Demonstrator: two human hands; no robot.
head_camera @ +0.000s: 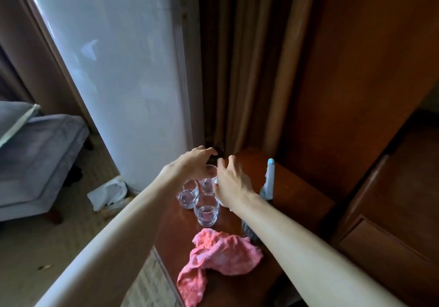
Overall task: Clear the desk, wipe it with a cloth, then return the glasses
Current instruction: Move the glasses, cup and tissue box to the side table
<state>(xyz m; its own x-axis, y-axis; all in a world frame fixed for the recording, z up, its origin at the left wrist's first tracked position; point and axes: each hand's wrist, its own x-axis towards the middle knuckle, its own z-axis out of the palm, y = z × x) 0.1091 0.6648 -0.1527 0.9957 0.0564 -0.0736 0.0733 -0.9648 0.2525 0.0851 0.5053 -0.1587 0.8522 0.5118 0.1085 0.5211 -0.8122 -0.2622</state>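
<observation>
Both your hands, left hand and right hand, reach open-fingered around the far glass; neither grip has closed. Two more glasses stand just beside it on the worktop, so a careless wrist could topple them toward the pink cloth.

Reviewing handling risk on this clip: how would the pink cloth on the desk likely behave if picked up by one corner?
The pink cloth lies crumpled in soft folds, so it would probably hang limp rather than hold shape. One end droops over the desk edge, suggesting it slides off easily. It looks light and unbreakable, unlike the nearest glass.
</observation>
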